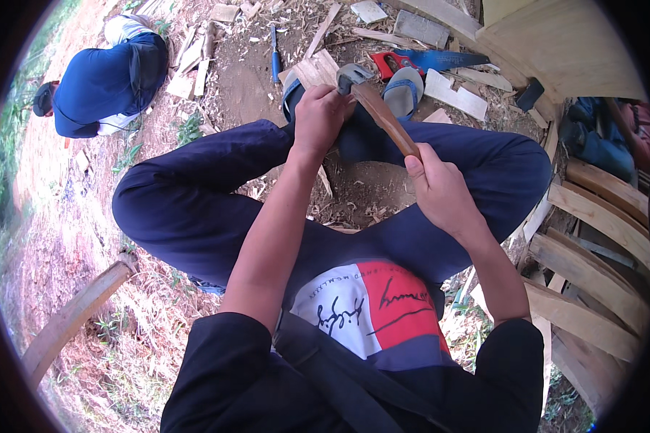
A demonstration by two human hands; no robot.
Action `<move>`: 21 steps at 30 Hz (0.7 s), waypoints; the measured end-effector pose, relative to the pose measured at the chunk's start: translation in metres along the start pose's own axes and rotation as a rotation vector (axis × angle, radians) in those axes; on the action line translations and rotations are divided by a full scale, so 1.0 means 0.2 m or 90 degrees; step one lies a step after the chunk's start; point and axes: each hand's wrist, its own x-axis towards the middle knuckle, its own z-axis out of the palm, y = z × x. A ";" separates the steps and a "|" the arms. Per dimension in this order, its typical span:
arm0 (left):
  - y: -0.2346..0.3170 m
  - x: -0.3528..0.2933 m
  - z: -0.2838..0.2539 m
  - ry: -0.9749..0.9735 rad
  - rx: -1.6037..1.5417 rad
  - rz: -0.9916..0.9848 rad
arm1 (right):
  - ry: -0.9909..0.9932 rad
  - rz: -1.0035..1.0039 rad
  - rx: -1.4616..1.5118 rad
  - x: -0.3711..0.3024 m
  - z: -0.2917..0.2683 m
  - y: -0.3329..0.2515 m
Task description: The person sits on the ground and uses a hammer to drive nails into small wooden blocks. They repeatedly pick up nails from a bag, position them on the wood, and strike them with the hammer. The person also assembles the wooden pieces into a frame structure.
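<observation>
The right hand [440,184] is wrapped around the handle end of a hammer [386,119], which slants across in front of the person, its metal head just beside the left hand [319,119]. The hands are apart; the left one's fingers are bent together near the close end of a wooden board [316,70], but whether they pinch anything cannot be told. On the ground [242,90], a blue-handled tool [275,56] lies left of the board, and a red-handled saw [433,60] lies beyond the right sandal [403,94].
</observation>
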 end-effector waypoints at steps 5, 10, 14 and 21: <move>-0.02 0.00 0.01 0.018 0.003 0.023 | 0.010 -0.002 0.039 -0.02 -0.04 -0.08; -0.02 0.00 0.02 -0.018 0.007 0.004 | -0.005 0.002 -0.041 0.00 -0.01 0.00; -0.02 -0.02 0.02 0.001 -0.007 0.000 | 0.022 0.003 0.059 -0.01 -0.09 -0.13; -0.03 0.00 0.01 -0.009 0.014 0.050 | 0.000 0.032 0.053 0.00 -0.05 -0.06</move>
